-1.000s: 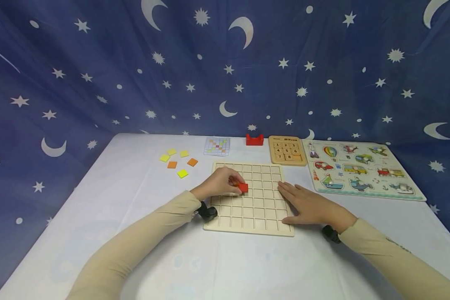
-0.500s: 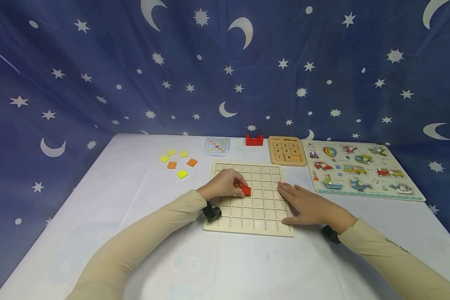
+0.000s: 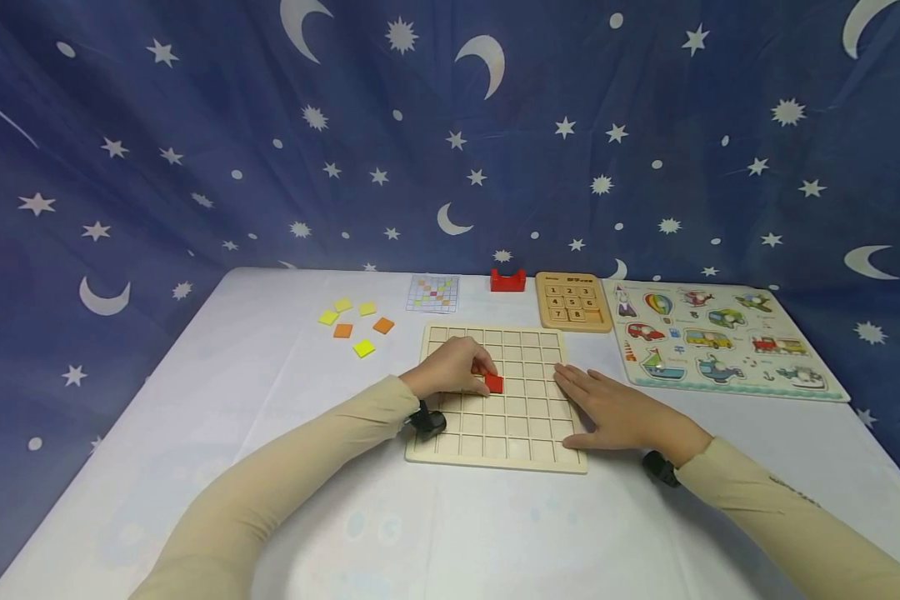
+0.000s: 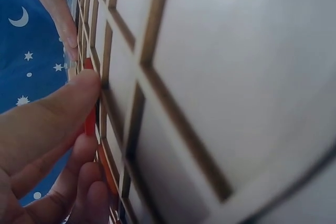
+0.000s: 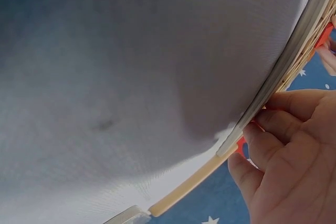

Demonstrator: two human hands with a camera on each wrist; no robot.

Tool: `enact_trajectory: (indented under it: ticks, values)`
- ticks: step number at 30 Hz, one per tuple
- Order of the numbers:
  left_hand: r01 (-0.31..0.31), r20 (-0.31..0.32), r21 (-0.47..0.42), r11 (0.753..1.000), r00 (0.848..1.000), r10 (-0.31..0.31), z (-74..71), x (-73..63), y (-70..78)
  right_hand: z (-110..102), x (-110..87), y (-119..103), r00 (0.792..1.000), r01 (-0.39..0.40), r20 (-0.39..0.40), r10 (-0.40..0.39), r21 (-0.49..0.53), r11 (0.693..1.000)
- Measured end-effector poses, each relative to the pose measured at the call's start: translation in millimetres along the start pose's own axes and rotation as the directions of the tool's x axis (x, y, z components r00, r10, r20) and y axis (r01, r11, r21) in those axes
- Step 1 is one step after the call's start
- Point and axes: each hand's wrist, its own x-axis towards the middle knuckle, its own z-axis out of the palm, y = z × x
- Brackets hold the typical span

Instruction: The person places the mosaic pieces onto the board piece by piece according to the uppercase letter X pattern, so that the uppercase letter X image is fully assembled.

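Observation:
A pale wooden grid board [image 3: 519, 428] lies on the white table. Over its middle, my left hand [image 3: 450, 367] pinches a red square tile [image 3: 495, 384] between thumb and fingers. The left wrist view has the red tile [image 4: 90, 121] tilted at the grid's ridges, thumb on its near face. Beneath the curled fingers there, an orange piece [image 4: 108, 170] sits at the board, mostly covered. My right hand [image 3: 621, 410] rests along the board's right edge with fingers extended. In the right wrist view, that hand's fingertips [image 5: 273, 116] touch the board's edge.
Yellow tiles [image 3: 363, 348] and orange tiles [image 3: 383, 326] lie scattered left of the board. Behind it are a coloured pattern card [image 3: 432, 294], a red holder [image 3: 507, 282] and a wooden number puzzle [image 3: 574, 301]. A vehicle picture puzzle [image 3: 727, 342] lies at the right.
My left hand has moved slightly right and toward me with the red tile, most of it in the first half second. The right hand has stayed on the board's edge.

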Motion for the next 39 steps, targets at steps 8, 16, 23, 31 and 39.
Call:
enact_trajectory:
  ticks: [8, 16, 23, 31, 39]
  values:
    - [0.011, 0.001, -0.016, 1.0, 1.0, -0.011, -3.1, -2.6, -0.2, 0.5, 0.7, 0.3, 1.0, -0.002, 0.009, 0.002, 0.001, 1.0]
    - [0.014, 0.006, -0.032, 0.999, 1.0, -0.013, -0.9, -2.7, -2.0, 0.9, 0.5, 0.4, 1.0, 0.001, 0.013, -0.001, 0.007, 1.0]
    - [0.015, 0.019, -0.041, 0.999, 1.0, -0.015, 0.3, -0.9, -2.1, 1.5, -0.2, -0.2, 1.0, 0.007, 0.011, -0.007, -0.001, 1.0]
    - [-0.004, 0.012, -0.131, 0.991, 1.0, 0.006, -10.7, -6.5, -3.1, -0.6, 1.9, 0.4, 1.0, -0.007, 0.02, 0.006, 0.005, 1.0]
    - [-0.092, -0.029, -0.186, 0.978, 0.996, 0.088, -31.3, -21.8, -14.8, -0.2, 0.0, 0.4, 1.0, 0.014, -0.001, -0.014, 0.008, 1.0]
